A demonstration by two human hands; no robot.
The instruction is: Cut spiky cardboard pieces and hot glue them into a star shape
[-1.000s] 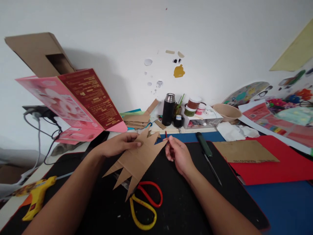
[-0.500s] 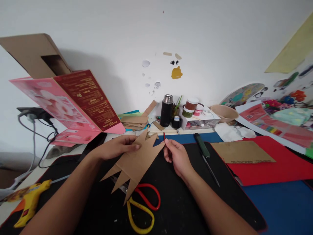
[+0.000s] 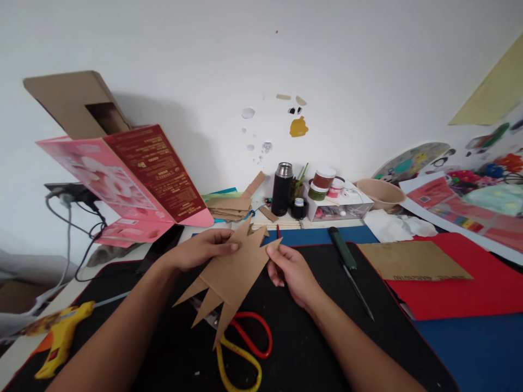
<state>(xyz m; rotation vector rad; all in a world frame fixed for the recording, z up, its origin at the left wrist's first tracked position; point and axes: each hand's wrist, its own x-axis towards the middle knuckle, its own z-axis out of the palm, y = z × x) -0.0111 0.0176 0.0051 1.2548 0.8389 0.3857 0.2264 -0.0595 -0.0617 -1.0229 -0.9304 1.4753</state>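
a spiked cardboard cutout (image 3: 231,272) was held between the two hands above a mat (image 3: 294,348) on the counter. scissors (image 3: 241,348) were laid under its near points. a glue gun (image 3: 61,337) was placed far left, a knife (image 3: 349,267) right, a flask (image 3: 283,189) behind.

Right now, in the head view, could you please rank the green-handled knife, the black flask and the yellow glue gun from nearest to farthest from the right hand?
From the right hand:
1. Green-handled knife, just to its right on the black mat.
2. Black flask, behind it near the wall.
3. Yellow glue gun, far across at the mat's left edge.
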